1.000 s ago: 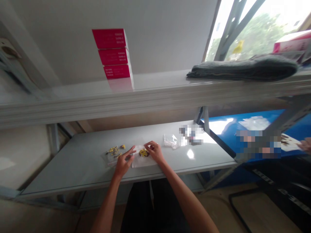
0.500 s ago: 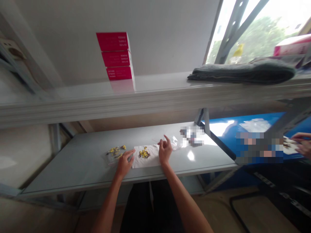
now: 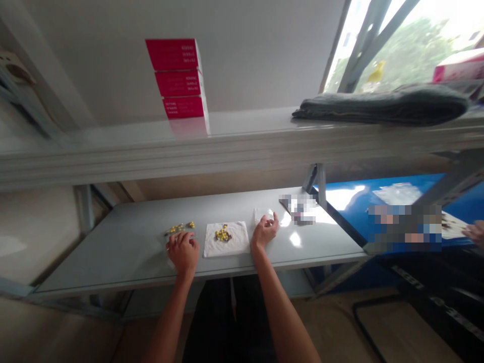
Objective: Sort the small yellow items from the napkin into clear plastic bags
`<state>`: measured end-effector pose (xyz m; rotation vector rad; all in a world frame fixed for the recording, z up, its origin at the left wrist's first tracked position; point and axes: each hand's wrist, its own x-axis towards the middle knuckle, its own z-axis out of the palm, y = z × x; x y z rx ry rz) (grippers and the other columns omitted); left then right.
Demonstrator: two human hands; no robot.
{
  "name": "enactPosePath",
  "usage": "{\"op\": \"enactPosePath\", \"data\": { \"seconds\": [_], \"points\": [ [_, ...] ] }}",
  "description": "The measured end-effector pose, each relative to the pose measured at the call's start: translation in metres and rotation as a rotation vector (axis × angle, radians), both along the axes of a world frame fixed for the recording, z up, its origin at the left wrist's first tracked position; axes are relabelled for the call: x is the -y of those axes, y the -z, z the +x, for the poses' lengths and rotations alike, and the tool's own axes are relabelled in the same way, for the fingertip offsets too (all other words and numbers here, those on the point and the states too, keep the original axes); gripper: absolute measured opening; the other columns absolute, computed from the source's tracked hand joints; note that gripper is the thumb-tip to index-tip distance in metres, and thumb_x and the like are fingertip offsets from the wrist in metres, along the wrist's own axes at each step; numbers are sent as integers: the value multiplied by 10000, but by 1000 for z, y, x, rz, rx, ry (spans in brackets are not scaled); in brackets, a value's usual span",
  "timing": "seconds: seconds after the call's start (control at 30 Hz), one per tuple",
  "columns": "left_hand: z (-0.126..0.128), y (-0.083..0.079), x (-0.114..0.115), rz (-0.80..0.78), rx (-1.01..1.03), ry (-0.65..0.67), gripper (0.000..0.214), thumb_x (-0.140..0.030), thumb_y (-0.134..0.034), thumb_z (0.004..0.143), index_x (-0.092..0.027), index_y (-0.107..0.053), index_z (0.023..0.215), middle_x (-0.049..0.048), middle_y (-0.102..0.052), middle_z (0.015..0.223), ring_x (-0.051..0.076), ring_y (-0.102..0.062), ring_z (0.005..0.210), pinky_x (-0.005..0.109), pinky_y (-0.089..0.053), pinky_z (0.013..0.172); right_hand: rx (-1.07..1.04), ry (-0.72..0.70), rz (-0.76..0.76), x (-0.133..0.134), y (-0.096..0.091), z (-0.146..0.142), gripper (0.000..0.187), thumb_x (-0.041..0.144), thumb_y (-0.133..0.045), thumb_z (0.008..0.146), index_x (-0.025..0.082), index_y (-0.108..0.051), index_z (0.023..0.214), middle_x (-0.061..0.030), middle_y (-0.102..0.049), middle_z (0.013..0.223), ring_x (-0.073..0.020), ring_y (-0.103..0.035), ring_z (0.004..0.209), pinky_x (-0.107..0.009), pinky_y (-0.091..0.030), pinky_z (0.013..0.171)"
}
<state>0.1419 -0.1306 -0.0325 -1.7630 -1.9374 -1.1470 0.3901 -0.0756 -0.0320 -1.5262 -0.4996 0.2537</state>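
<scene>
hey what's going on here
Someone is working bare-handed at a grey worktop. Their left hand is beside some scattered yellow-and-dark pieces; whether it grips any is hidden. Their right hand is at a clear plastic bag, its grip unclear. Between the hands, a small yellow-and-dark pile lies on a white cloth.

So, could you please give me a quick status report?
Left hand at outer yellow pieces, partly hiding them. Right hand at clear bag, grip unclear. Central yellow cluster on white cloth, untouched.
</scene>
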Motion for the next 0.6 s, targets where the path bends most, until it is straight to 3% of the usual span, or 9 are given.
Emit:
{"op": "enactPosePath", "data": {
  "seconds": [0.1,0.2,0.3,0.47,0.6],
  "points": [
    [0,3,-2,1,15,-38,266,-79,-526,761,-219,-727,866,110,-745,930,332,-623,990,443,-447,859,100,29,17,0,4,0,468,292,-481,887,132,-592,1312,-102,-528,968,-225,-522,800,-361,-446,862],
    [-2,9,-5,8,67,-14,253,-96,-529,761,-237,-725,837,79,-752,864,277,-655,814,371,-467,745,143,-27,37,-3,9,-1,465,202,-433,857,124,-566,1295,-108,-507,975,-235,-486,802,-381,-426,859],
    [-7,13,-8,-2,132,13,242,-123,-519,788,-239,-728,828,69,-767,856,259,-679,771,346,-487,712,181,-62,53,-6,12,-2,425,142,-440,798,135,-595,1193,-92,-508,953,-217,-475,765,-367,-429,840],
    [-16,11,-20,-61,193,175,280,-138,-485,815,-227,-741,886,78,-777,959,270,-706,904,386,-531,856,162,-59,39,-8,15,1,302,121,-472,761,173,-627,1015,-49,-499,878,-193,-482,719,-328,-440,780],
    [-23,10,-36,-113,97,289,256,-188,-610,785,-223,-758,990,106,-763,1098,311,-656,1074,470,-469,1035,124,-105,29,-6,16,2,264,130,-473,762,177,-627,971,-32,-500,849,-191,-488,735,-316,-431,765]
  ]
}}
